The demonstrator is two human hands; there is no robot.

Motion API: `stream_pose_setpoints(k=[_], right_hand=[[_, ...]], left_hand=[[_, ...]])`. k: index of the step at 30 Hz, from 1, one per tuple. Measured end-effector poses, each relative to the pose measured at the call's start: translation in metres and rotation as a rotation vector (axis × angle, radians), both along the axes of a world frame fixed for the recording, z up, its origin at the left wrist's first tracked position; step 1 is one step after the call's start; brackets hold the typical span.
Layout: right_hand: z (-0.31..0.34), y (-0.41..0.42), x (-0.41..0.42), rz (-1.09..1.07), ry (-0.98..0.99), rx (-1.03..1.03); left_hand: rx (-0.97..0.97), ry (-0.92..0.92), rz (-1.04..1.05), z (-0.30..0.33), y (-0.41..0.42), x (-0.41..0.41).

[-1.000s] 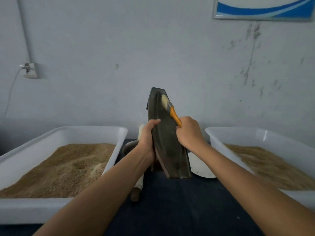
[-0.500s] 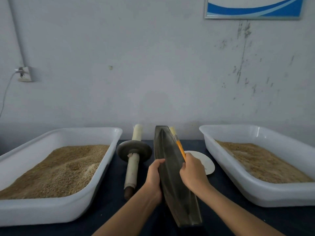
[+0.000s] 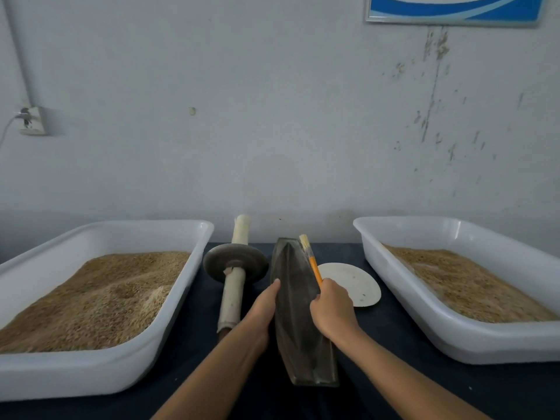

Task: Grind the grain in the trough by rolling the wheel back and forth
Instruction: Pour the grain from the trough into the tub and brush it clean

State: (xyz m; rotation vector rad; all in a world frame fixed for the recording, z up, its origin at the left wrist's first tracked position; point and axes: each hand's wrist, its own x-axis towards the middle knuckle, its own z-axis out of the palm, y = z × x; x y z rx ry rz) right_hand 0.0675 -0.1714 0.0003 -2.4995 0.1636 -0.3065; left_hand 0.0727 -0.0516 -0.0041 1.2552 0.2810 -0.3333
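A: Where's the trough [image 3: 298, 316]?

B: Lower centre of the frame, lying flat on the dark cloth [image 3: 394, 389]. The left hand [image 3: 260, 310] rests straight-fingered along its left rim; the right hand [image 3: 330, 310] pinches a brush [image 3: 310, 259] against the right rim.

A: And the wheel [image 3: 235, 265]?

B: Just left of the trough, untouched. It looks like heavy stone or iron, though that's hard to tell. I'd grip both ends of its pale axle [image 3: 231, 298].

A: Any grain inside?

B: None I can see. It sits in the white trays [image 3: 169, 338].
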Motion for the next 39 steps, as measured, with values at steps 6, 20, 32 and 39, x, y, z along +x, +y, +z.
stream_pose_setpoints(k=[6, 20, 32, 39], right_hand=[[-0.001, 0.002, 0.003, -0.02, 0.01, -0.004], [-0.004, -0.027, 0.018, -0.002, -0.026, -0.072], [-0.034, -0.071, 0.01, -0.15, 0.044, -0.534], [-0.034, -0.068, 0.015, -0.106, 0.072, -0.539]], left_hand=[[0.113, -0.007, -0.01, -0.004, 0.0, 0.01], [0.297, -0.113, 0.014, -0.008, 0.007, 0.014], [0.325, -0.283, 0.079, -0.015, 0.009, 0.01], [0.293, -0.319, 0.112, -0.018, 0.009, 0.008]])
